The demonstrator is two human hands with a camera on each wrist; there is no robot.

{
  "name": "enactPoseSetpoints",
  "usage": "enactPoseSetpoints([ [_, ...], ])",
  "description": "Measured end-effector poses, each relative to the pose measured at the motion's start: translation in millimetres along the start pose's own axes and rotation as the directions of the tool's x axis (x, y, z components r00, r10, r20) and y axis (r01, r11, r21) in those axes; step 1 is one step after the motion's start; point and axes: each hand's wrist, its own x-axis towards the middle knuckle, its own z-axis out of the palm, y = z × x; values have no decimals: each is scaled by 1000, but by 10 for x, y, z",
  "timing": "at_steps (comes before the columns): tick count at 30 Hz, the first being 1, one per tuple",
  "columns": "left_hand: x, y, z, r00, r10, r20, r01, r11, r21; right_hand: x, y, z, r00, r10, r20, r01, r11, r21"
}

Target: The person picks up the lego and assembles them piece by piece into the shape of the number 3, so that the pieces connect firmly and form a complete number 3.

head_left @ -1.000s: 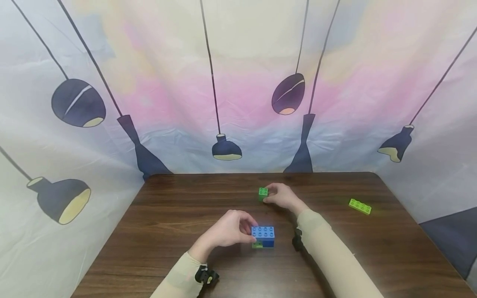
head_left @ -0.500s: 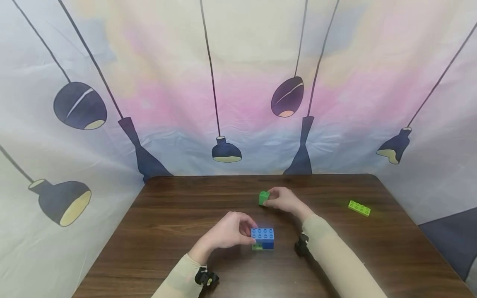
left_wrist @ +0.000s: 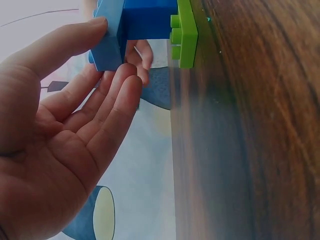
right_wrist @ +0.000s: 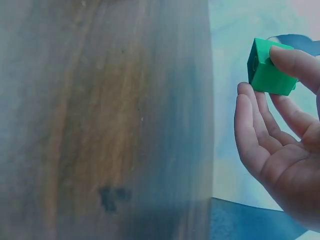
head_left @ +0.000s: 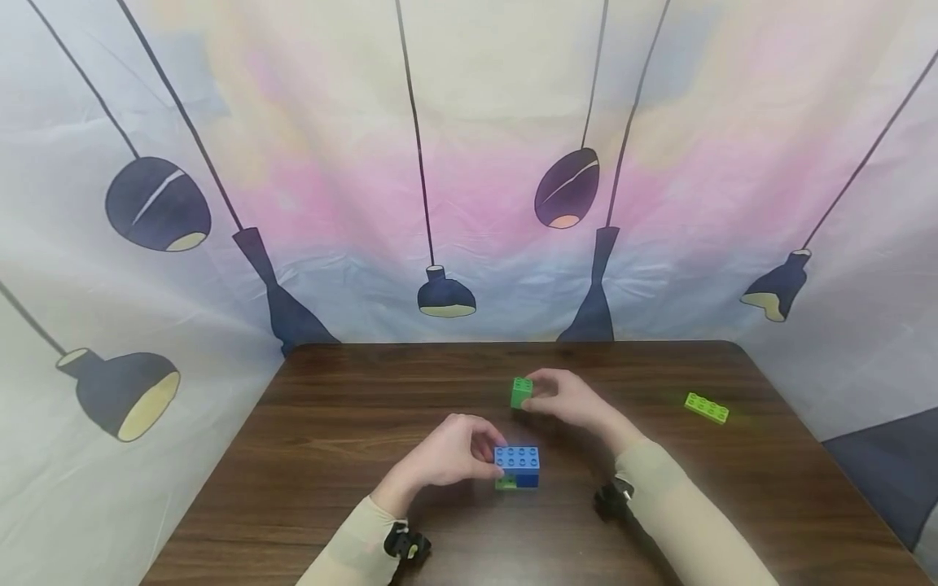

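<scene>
My left hand (head_left: 450, 452) steadies a small stack on the table, its thumb and fingers pinching the light blue brick (head_left: 517, 456) at the top. Under that brick sits a dark blue brick (left_wrist: 150, 19). At the bottom, a lime green plate (left_wrist: 188, 37) shows bare studs on the side toward the left hand. Beyond the stack, my right hand (head_left: 572, 399) pinches a small green brick (head_left: 522, 392) between thumb and fingers. The right wrist view has this green brick (right_wrist: 271, 68) held up off the tabletop, studs pointing away from the table.
A loose lime green plate (head_left: 707, 408) with two rows of studs lies at the right of the dark wooden table (head_left: 352, 391). Behind the table hangs a cloth (head_left: 484, 163) printed with lamps.
The right hand has drawn slightly nearer and to the right with the green brick, which turned a little on the way. The left hand and the stack have stayed in place.
</scene>
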Motion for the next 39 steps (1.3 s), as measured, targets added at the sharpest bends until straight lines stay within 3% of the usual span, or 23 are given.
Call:
enactPoseSetpoints([
  [8,-4,7,5,1000,6,-7,-6,1000,-1,-281,-14,-76,999,-36,30,35,999,32],
  [18,-5,-9,2,1000,1,-7,-1,1000,4,-482,-15,-112,998,-58,28,57,998,14],
  [30,13,-12,10,1000,2,-7,-2,1000,15,-603,-59,-148,994,-73,80,74,997,-19],
  [39,0,-11,11,1000,-6,-7,6,1000,15,-675,-158,-115,983,-129,133,134,991,-28],
])
